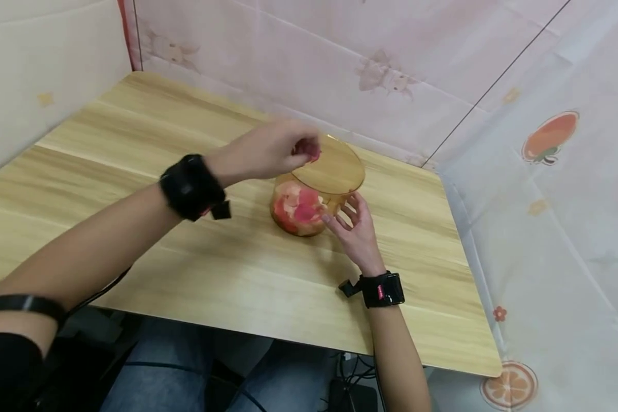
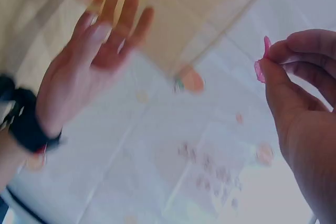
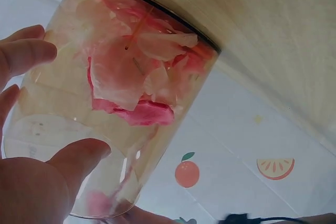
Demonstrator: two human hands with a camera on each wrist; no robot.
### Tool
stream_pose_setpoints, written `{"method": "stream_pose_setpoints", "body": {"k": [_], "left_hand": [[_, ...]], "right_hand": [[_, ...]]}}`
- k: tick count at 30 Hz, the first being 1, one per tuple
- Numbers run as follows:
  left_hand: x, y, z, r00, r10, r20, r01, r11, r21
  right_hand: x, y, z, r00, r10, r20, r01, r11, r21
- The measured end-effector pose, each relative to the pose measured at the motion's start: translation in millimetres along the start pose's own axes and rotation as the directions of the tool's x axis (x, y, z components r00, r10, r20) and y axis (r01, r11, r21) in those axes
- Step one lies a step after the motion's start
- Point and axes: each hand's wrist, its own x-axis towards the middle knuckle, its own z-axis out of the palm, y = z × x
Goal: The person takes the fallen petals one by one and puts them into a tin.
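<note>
A see-through amber jar [image 1: 336,171] stands upright on the table, its lower part filled with pink, red and pale petals [image 3: 131,72]. My left hand [image 1: 283,150] is raised at the left of the jar's round mouth. Between its thumb and fingertips it pinches a small pink petal [image 2: 261,71], plain to see in the left wrist view. From the right side, my right hand [image 1: 359,237] holds the jar, thumb on the near wall and fingers spread around the far side.
The wood-grain table [image 1: 226,286] extends left and right of the jar. Printed cloth walls [image 1: 298,57] close off the back and both sides. Below the front edge, cables [image 1: 357,369] hang near the person's legs.
</note>
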Motion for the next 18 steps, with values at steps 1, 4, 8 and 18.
{"method": "stream_pose_setpoints", "body": {"k": [1,4,8,18], "left_hand": [[10.0,-3.1,2.7,0.999,-0.008,0.033,0.008,1.000,0.017],[31.2,-16.0,15.7,0.992,-0.020,0.128,0.012,0.998,0.067],[40.5,-30.5,25.8,0.981,-0.064,0.185,0.041,0.991,0.128],[-7.5,-46.7,5.4,0.971,-0.235,-0.040,0.238,0.957,0.166]], "right_hand": [[1.2,1,2,1.000,0.007,0.002,-0.007,1.000,-0.006],[6.4,1,8,1.000,0.024,0.005,-0.024,1.000,-0.014],[17.2,-3,13,1.000,0.027,0.016,-0.026,0.999,-0.032],[29.3,-15,-14,0.990,0.107,0.087,-0.077,0.951,-0.298]]}}
